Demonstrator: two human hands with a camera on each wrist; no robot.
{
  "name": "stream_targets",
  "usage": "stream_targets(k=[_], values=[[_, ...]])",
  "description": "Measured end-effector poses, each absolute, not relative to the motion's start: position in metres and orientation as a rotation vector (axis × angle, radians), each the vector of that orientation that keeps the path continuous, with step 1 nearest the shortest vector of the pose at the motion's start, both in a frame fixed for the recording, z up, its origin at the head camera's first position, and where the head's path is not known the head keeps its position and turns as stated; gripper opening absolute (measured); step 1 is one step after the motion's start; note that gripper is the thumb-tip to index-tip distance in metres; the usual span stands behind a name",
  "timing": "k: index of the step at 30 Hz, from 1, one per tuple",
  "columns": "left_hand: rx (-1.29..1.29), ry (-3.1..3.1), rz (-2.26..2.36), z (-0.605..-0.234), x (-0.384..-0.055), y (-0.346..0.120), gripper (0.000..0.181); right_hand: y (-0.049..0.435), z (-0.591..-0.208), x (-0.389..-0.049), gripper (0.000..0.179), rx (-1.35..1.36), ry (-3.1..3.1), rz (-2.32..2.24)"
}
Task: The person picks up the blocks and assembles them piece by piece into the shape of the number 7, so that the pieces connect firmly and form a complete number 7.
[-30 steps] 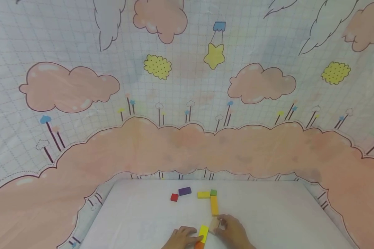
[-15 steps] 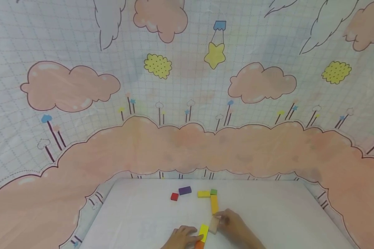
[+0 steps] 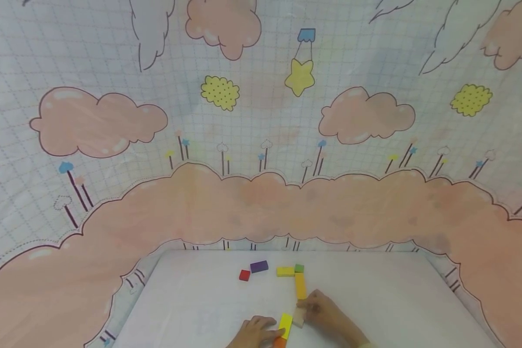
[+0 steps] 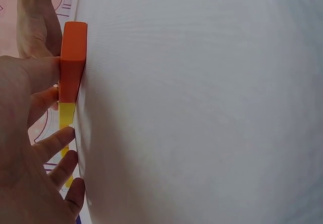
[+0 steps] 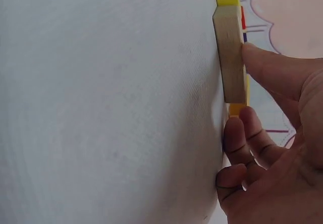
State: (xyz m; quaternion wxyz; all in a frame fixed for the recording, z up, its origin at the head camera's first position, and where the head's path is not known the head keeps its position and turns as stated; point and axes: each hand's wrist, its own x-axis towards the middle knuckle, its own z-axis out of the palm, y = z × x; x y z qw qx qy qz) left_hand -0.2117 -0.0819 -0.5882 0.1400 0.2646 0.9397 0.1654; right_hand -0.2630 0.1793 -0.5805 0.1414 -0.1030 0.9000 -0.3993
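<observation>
right hand [image 3: 324,309] has turned, touching wooden block [image 3: 298,318]

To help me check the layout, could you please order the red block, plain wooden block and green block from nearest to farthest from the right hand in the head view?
From the right hand:
1. Plain wooden block, at its fingers.
2. Green block, beyond it, slightly left.
3. Red block, well off to the left.
</observation>
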Motion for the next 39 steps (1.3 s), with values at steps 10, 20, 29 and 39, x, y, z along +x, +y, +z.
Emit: stream_targets(k=[10, 20, 29, 39], values=[[0.749, 2.709, 0.462, -0.588, -0.211, -0.0811, 0.056, 0.1757, -0.581, -0.2625, 0.028, -0.159, 2.574, -1.088], [0.751, 2.705, 0.49, -0.5875, -0.209, -0.0826, 0.056, 0.1793, -0.5773, -0.2559, 0.025, -0.224, 2.487, -1.173], [0.74, 2.722, 0.465, -0.5859, -0.2086, -0.0812, 0.055, 0.1783, -0.5773, -0.2583, 0.026, -0.24, 2.52, -1.141], [0.748, 2.735, 0.447, -0.5878, -0.2093, -0.0809, 0.055, 0.1747, -0.5786, -0.2632, 0.032, -0.185, 2.581, -1.082]])
